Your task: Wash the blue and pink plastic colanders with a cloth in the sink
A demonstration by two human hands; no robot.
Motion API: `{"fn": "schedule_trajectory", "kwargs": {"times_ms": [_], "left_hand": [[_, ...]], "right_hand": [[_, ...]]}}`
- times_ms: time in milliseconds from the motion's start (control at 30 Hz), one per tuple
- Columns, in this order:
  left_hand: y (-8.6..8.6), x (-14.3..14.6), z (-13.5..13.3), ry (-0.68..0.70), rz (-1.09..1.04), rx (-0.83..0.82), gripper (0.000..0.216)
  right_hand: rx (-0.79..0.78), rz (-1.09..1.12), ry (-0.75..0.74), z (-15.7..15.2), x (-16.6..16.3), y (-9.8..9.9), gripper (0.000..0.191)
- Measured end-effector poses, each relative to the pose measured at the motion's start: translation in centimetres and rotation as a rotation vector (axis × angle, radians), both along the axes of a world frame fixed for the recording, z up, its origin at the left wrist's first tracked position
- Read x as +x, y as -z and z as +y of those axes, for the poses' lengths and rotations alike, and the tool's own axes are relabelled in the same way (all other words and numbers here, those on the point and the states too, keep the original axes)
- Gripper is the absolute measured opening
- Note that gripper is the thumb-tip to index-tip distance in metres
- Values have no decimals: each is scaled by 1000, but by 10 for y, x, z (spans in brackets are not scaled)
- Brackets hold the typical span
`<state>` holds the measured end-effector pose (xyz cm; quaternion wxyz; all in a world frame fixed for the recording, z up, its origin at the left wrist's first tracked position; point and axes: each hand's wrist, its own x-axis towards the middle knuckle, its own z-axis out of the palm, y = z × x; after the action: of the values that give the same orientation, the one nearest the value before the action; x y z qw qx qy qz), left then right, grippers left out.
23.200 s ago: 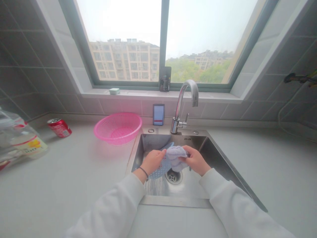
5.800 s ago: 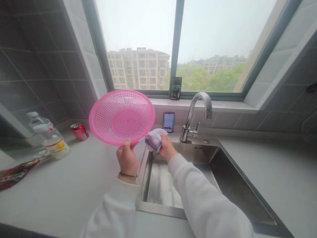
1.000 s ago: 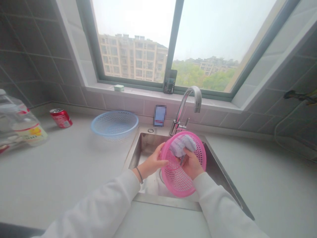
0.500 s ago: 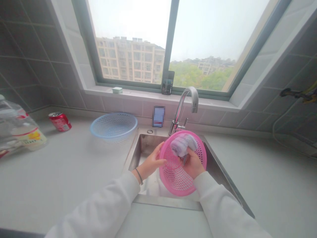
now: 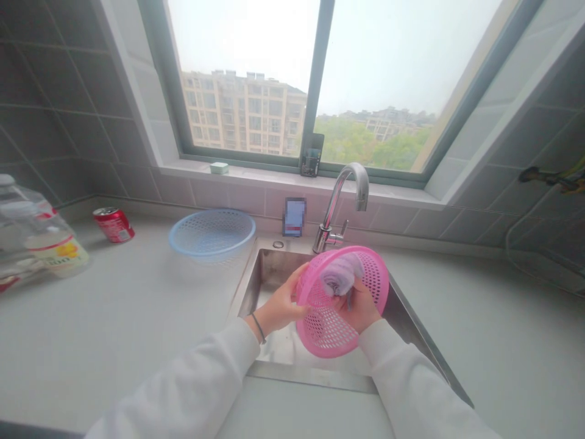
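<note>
Over the sink point(image 5: 269, 268) I hold a pink plastic basket point(image 5: 326, 338) with a perforated wall, tilted so that its inside faces me. My left hand point(image 5: 284, 302) grips its rim on the left side, thumb on the inner face and fingers behind. Inside the basket, my right hand point(image 5: 361, 308) is closed on a bunched white and purple cloth point(image 5: 340, 274), pressed against the wall. Part of the cloth hides behind my right fingers.
A chrome faucet point(image 5: 326, 216) rises behind the sink. On the counter to the left are a blue basket point(image 5: 212, 235), a red can point(image 5: 114, 225) and plastic bottles point(image 5: 50, 244). A phone point(image 5: 294, 216) leans on the back wall; a pale green block point(image 5: 219, 167) sits on the windowsill.
The pink basket has turned and shifted slightly to the right, held by my left hand. My right hand and the cloth have moved a little across its inside.
</note>
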<state>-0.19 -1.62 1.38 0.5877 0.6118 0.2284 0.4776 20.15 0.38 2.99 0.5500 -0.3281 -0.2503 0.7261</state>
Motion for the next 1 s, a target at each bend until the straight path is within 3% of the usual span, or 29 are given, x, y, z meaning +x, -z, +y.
{"fn": "schedule_trajectory", "kwargs": {"times_ms": [267, 367, 533, 600, 800, 900, 1000], "left_hand": [[2, -4, -2, -44, 87, 5, 104], [0, -4, 0, -87, 127, 35, 99], [-6, -3, -1, -64, 89, 116, 97], [-5, -2, -2, -64, 93, 138, 97], [-1, -3, -2, -126, 138, 107, 100], [-3, -4, -1, -140, 165, 103, 97], [-4, -4, -1, -135, 162, 103, 97]], "right_hand": [[104, -376, -392, -21, -22, -3, 30], [114, -394, -365, -18, -18, 0, 35], [68, -91, -82, -7, -6, 3, 22], [39, -72, -35, -6, -5, 2, 17], [126, -418, -376, -16, -17, 6, 18], [150, -499, -394, -17, -20, 7, 22], [114, -347, -297, -13, -16, 3, 26]]}}
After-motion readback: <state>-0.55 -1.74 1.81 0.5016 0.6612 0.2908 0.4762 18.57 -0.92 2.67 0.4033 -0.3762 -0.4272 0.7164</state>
